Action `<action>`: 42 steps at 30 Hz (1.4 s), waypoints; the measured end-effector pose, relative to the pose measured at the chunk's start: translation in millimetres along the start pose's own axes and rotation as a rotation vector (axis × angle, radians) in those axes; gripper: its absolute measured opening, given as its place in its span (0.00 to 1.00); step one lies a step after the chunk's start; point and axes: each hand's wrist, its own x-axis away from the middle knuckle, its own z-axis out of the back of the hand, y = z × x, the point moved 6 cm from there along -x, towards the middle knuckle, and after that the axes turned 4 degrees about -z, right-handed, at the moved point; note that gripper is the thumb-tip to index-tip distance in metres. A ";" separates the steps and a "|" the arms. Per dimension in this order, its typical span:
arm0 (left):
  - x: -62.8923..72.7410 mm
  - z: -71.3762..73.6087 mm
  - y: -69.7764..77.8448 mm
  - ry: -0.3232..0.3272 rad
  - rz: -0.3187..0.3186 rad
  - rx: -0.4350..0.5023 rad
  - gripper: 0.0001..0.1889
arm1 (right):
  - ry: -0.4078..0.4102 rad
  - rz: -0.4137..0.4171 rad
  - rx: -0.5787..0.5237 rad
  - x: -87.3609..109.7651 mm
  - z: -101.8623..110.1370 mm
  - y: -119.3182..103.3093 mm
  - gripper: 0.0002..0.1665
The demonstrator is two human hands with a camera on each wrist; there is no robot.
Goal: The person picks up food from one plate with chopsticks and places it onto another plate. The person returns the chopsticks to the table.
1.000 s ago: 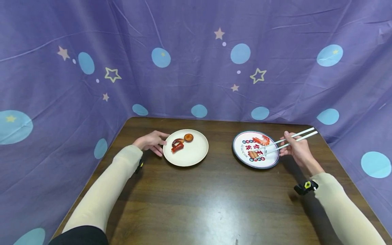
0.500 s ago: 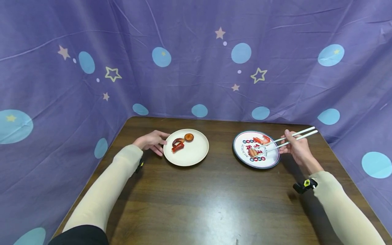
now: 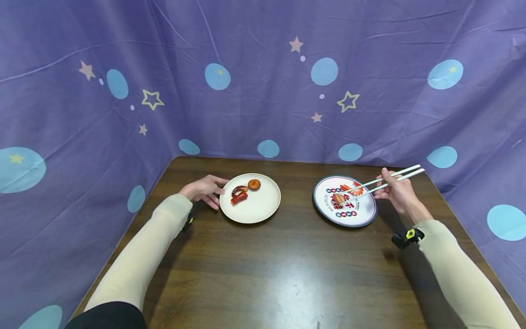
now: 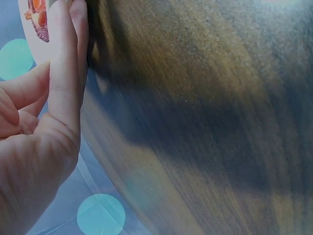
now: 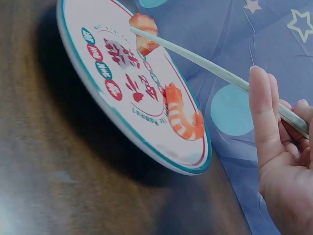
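My right hand (image 3: 396,192) grips white chopsticks (image 3: 404,172) over the patterned white plate (image 3: 345,219) on the right. Their tips pinch a small brown-and-pale piece of layered meat (image 3: 338,199), which the right wrist view shows at the plate's far side. On the same plate lies an orange-and-white shrimp (image 5: 178,115), partly behind the chopsticks in the head view. At the left rim of a plain cream plate (image 3: 263,205), my left hand (image 3: 203,189) touches the edge with extended fingers. That plate bears a red sausage-like piece (image 3: 239,198), a dark curled tentacle (image 3: 238,189) and a round brown slice (image 3: 254,184).
Both plates stand on a dark brown wooden table (image 3: 263,265), with a gap between them. A purple curtain (image 3: 263,105) printed with stars and blue dots hangs along the table's back and sides.
The meat piece has moved slightly up and left on the right-hand plate, between the chopstick tips. My right hand has shifted a little, tilting the chopsticks. The left hand stays put.
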 end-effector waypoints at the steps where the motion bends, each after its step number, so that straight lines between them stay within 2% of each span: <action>1: 0.0 0.0 -0.2 0.000 0.000 0.002 0.32 | -0.004 -0.006 -0.002 -2.1 0.7 -0.3 0.20; 15: -2.2 1.0 0.0 -0.001 0.005 -0.004 0.33 | -0.024 -0.089 -0.005 -26.9 9.9 -8.3 0.22; 42: 1.1 -1.7 3.9 -0.001 0.019 -0.013 0.32 | -0.016 -0.142 0.002 -49.3 -5.0 -18.6 0.21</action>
